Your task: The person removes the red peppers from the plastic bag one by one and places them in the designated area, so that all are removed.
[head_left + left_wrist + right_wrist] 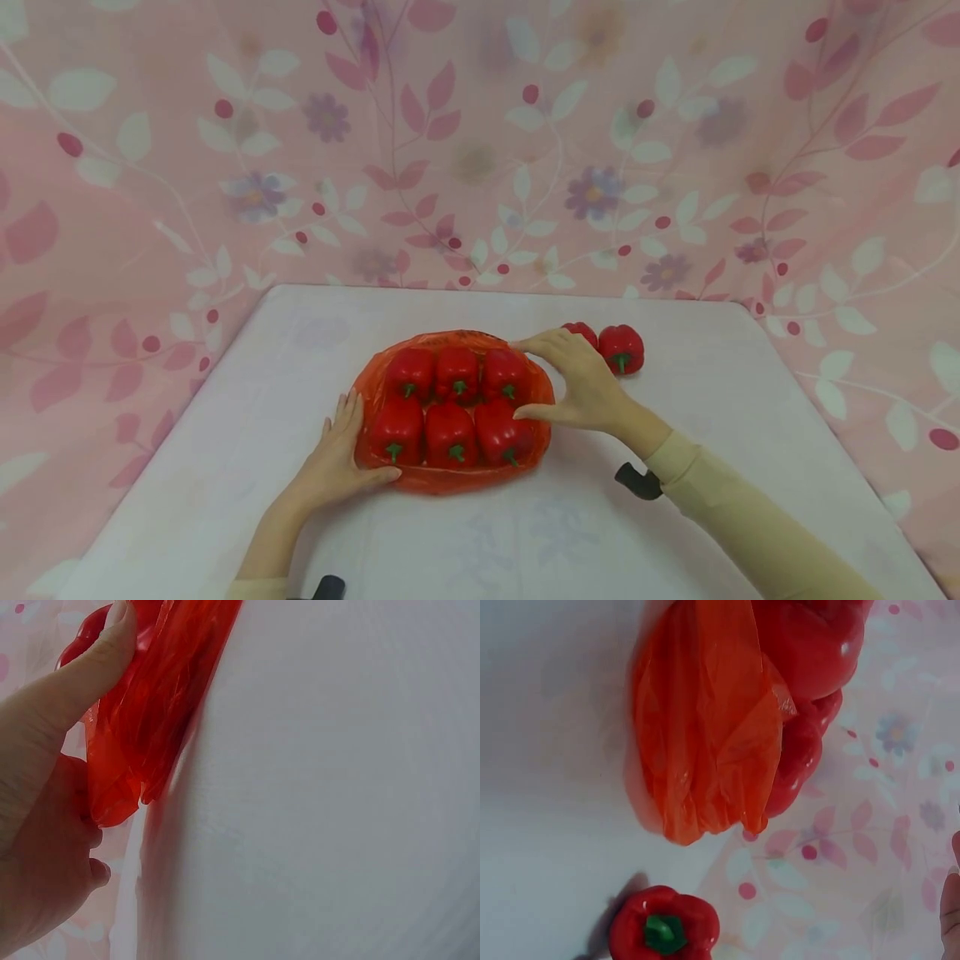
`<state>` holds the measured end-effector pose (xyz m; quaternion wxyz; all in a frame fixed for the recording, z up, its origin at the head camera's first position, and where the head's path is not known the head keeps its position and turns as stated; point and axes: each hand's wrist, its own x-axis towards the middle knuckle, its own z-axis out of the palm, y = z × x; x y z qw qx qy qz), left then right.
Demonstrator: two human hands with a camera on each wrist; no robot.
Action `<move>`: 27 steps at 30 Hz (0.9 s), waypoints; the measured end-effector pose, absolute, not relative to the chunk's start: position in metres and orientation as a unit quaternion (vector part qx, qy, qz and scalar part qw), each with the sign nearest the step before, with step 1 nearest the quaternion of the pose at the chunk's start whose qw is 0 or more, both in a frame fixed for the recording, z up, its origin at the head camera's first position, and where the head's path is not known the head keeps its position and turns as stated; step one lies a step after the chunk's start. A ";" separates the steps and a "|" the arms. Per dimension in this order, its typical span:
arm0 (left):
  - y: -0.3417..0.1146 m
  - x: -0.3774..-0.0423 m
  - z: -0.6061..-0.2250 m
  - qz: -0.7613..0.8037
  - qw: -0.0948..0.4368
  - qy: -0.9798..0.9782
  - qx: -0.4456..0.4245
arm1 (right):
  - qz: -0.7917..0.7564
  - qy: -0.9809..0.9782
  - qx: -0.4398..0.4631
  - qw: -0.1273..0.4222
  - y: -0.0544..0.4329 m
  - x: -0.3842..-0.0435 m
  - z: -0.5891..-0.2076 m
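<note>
"Quick, I'm logging from the remote desk. Where's the bag?"

"Orange plastic bag [450, 481], middle of the white table [540, 546]. On the head view it's wide open at the top, six red peppers [451, 435] inside, two rows of three. Two loose peppers [621, 348] sit outside it at two o'clock, close together."

"Hands?"

"I have the left hand [334, 465] at eight o'clock on the bag, thumb and fingers spread wide against the rim, thumb along the lower edge. Right hand [587, 385] is at about half past two, fingers and thumb well apart, fingertips by the upper rim, thumb tip over the lower right pepper. Neither looks clamped on anything. My right wrist view only catches a sliver of that hand, so I can't tell how hard it touches."

"How will it handle?"

"My guess: film's thin, limp, a bit slick, crumpled at the edge. Weighs next to nothing itself; the load is the peppers. They look glossy and firm, so I'd expect slipping under fingertips, and maybe bruising if squeezed; stems might snap."

"Where would I grip?"

"Gathered film at nine and three o'clock, several folds each side, never one thin edge; that could tear. For the full weight I'd get palms under the base. Single pepper: round its shoulders, off the stem."
</note>
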<state>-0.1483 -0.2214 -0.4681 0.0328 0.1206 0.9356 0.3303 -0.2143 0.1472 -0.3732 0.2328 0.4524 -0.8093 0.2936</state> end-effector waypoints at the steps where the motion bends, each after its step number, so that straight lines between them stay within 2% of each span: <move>1: -0.221 -0.149 -0.468 0.330 0.032 0.936 0.121 | 0.293 -0.808 0.455 0.231 0.146 -0.214 -0.373; 19: -0.222 -0.152 -0.469 0.334 0.030 0.934 0.121 | 0.261 -0.831 0.459 0.174 0.129 -0.210 -0.384; 27: -0.222 -0.150 -0.470 0.334 0.035 0.934 0.120 | 0.241 -0.866 0.434 0.060 0.122 -0.209 -0.399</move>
